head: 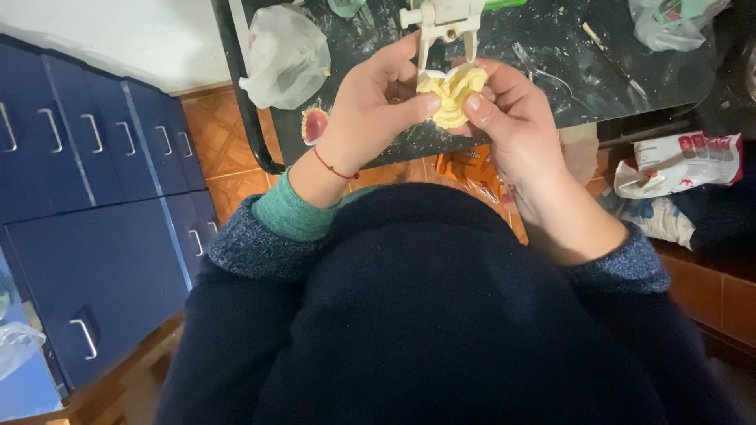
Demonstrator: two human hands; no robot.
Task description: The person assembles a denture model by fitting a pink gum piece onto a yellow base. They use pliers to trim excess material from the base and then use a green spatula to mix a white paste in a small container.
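Resting between both hands, just over the near edge of a dark, dust-smeared worktable (551, 71): a pale yellow dental cast (453, 93), ridged and lumpy, looks mounted under a white articulator (442, 20). Long axis hard to tell, since the fingers hide much of it; ridged arch seems to fan upward and away from the body. Left hand (370, 110) cupped around the cast's left side, thumb pressed across its front, fingers curled and closed on it; red thread bracelet (335, 168) at the wrist, green cuff (291, 212) under a dark blue sleeve. Right hand (512, 118) clamped on the right side, thumb tip against the yellow surface, fingers wrapped behind.

Lying near the left hand on the table edge: a small pink and white denture piece (314, 124). Further left, a knotted clear plastic bag (285, 55), contents not discernible. Another clear bag (669, 20) at the far right corner, something greenish inside. Below the table on the right, a white printed sack (677, 161). Standing at the left: blue cabinets (87, 197) with metal handles.
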